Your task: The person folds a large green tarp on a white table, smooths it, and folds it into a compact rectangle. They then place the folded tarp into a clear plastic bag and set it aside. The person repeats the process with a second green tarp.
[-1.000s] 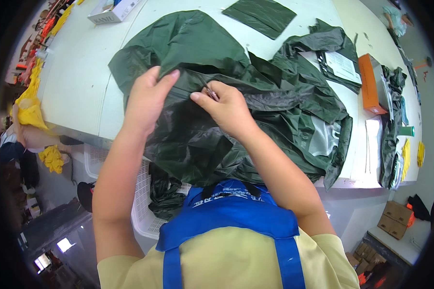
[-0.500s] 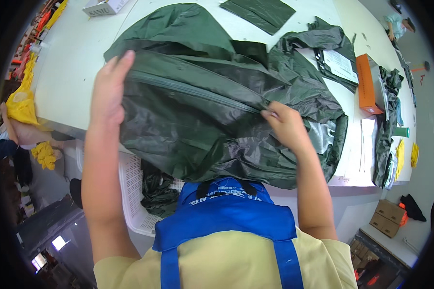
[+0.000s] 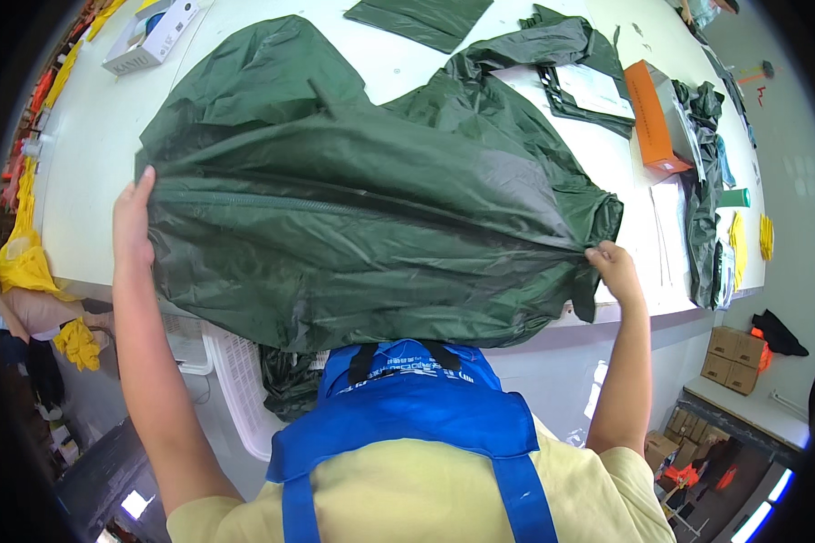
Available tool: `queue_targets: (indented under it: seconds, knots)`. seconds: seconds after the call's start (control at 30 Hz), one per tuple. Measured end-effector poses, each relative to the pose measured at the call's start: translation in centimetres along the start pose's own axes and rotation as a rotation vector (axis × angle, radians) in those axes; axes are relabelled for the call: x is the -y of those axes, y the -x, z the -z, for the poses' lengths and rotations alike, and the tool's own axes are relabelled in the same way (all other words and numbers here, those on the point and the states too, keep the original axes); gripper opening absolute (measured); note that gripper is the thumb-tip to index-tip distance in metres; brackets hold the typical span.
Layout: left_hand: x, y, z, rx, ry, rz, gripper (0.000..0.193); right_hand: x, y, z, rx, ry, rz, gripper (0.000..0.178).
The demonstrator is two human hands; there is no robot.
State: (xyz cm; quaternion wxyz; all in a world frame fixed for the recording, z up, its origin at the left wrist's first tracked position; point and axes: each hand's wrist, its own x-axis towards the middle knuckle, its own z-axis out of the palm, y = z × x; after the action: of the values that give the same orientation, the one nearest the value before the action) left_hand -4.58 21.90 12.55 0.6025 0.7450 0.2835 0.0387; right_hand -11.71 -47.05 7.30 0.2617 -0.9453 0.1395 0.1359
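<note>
A dark green raincoat [image 3: 362,262] of thin, shiny fabric is stretched sideways across the near edge of the white table. Its closed-looking zip [image 3: 254,201] runs from the left edge toward the right. My left hand [image 3: 134,226] grips the raincoat at the zip's left end, thumb in front and fingers mostly hidden behind the fabric. At the other end, my right hand [image 3: 612,266] pinches the gathered edge between thumb and curled fingers. Part of the raincoat hangs over the table edge in front of my blue apron [image 3: 407,412].
On the white table [image 3: 91,190] stand a small white box [image 3: 151,38] at far left and an orange box [image 3: 654,118] at right. A flat green folded piece [image 3: 421,20] and papers [image 3: 594,89] lie farther back. Below the edge is a white basket [image 3: 235,376] with dark fabric.
My hands have moved apart, the left going left and down, the right going right. The raincoat between them is spread wider and flatter, its zip line drawn out straighter.
</note>
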Motion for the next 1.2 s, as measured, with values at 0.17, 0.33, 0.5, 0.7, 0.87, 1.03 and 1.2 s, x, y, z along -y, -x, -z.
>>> queue_targets:
  seconds: [0.17, 0.33, 0.5, 0.7, 0.87, 1.03, 1.2]
  knots:
    - [10.3, -6.8, 3.5, -0.148, -0.562, -0.032, 0.040, -0.2, -0.4, -4.9, -0.026, -0.160, -0.049, 0.023]
    - [6.5, -0.9, -5.3, -0.670, -1.146, -0.625, 0.051, 0.6, -0.8, -7.0, -0.157, -0.177, -0.075, 0.031]
    - [3.0, 11.2, -20.5, 0.188, -0.652, -1.242, 0.046, 0.1, -2.0, -7.2, -0.195, -0.497, -0.087, 0.023]
    - [5.6, 18.2, -34.4, 0.814, -0.575, -1.207, 0.064, 1.4, -2.0, -5.4, -0.031, -1.314, -0.591, 0.010]
    - [6.3, 18.3, -41.8, 1.005, -0.704, -1.163, 0.029, 1.8, -1.4, -5.1, -0.010, -1.300, -0.498, 0.009]
    - [4.4, 17.3, -43.5, 1.015, -0.548, -0.684, 0.020, 1.3, -1.4, -5.5, -0.057, -1.513, -0.511, 0.009]
    - [3.7, 17.4, -43.9, 1.056, -0.570, -0.666, 0.015, 2.6, -0.5, -5.4, -0.181, -1.350, -0.388, 0.013]
